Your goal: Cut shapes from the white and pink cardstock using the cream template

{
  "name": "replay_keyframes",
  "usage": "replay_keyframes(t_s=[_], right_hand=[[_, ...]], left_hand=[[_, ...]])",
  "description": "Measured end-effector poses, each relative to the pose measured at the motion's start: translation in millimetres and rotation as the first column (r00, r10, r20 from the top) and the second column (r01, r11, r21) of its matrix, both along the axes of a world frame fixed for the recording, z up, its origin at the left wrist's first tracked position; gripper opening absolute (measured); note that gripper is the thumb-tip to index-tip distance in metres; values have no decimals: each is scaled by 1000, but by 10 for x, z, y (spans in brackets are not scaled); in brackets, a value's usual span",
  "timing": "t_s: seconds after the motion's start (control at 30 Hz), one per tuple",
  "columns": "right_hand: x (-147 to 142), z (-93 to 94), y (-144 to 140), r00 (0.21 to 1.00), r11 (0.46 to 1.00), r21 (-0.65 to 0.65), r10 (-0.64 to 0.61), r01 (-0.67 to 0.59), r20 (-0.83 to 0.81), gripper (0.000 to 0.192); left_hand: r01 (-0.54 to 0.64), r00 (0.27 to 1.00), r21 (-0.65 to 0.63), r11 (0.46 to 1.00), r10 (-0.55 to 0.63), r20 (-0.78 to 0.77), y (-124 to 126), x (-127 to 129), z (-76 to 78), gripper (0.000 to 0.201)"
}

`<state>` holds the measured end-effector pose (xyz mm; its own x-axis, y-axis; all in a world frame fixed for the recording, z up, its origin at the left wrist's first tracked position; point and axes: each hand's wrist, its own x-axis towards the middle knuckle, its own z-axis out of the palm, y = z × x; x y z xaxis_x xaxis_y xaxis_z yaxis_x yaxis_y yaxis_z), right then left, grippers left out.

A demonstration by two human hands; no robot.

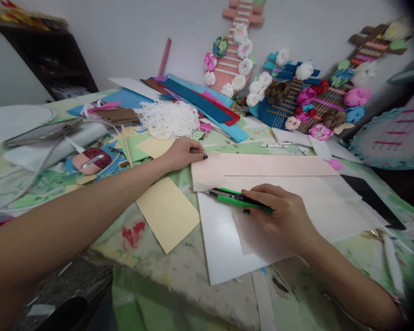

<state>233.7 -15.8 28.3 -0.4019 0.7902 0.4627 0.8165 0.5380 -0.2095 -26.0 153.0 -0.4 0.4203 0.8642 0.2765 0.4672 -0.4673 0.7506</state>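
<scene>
My right hand (283, 216) grips a green utility knife (232, 196), its blade end pointing left at the near-left edge of a pale pink paper sheet (262, 166). My left hand (184, 153) lies flat on the far-left corner of that pink sheet, fingers pressing it down. Under the pink sheet lies a white board (224, 243) and a larger whitish sheet (334, 202).
A yellow card (167, 212) lies left of the white board. White shredded strands (169, 119), coloured paper strips (207, 103) and paper-flower guitar crafts (296, 92) crowd the back. A glue gun and cable (89, 161) lie at left; scissors (376, 234) at right.
</scene>
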Motion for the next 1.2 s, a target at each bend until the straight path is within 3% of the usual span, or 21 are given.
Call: replay_keyframes(t_s=[0.2, 0.63, 0.97, 1.2], right_hand=[[63, 49, -23, 999, 1000, 14, -5, 5, 35, 27], [-79, 0, 18, 999, 998, 48, 31, -33, 36, 28], [43, 70, -45, 1000, 999, 36, 6, -7, 20, 27], [-79, 18, 8, 998, 997, 68, 42, -45, 46, 28]], left_hand=[[-4, 1000, 3, 1000, 4, 7, -6, 7, 3, 24], [1, 1000, 0, 1000, -1, 6, 8, 2, -15, 26], [4, 1000, 22, 1000, -5, 7, 15, -1, -18, 27], [9, 1000, 25, 1000, -10, 12, 30, -3, -40, 26]])
